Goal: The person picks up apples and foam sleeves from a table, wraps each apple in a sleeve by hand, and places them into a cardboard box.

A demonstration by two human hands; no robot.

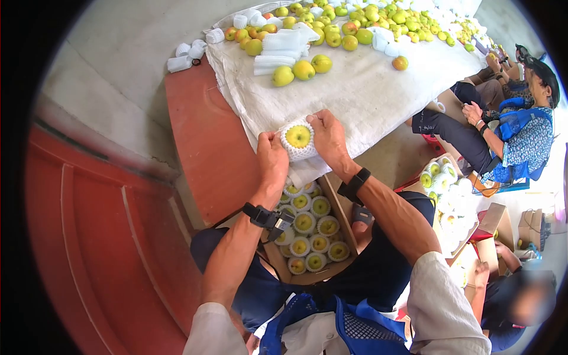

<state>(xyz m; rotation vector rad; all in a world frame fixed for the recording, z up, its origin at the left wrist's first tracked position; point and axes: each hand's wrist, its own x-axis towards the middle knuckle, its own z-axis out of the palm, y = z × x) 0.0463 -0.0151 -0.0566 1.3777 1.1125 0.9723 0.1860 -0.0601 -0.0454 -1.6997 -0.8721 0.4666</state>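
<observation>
A yellow-green apple (297,136) sits inside a white foam net sleeve (302,154), its top showing through the opening. My left hand (272,157) pinches the sleeve's left edge, and my right hand (329,138) grips the right edge with thumb and fingers. Both are held at the near edge of the cloth-covered table (355,97). Below them, between my legs, a cardboard box (349,216) holds several apples in foam nets, set in rows. Part of the box is hidden by my left forearm.
Loose apples (367,23) are piled across the table's far side, with stacked foam sleeves (278,50) near them. To the right, a seated person (520,127) handles something, and another box of wrapped apples (449,201) stands nearby. A red door (106,236) is at left.
</observation>
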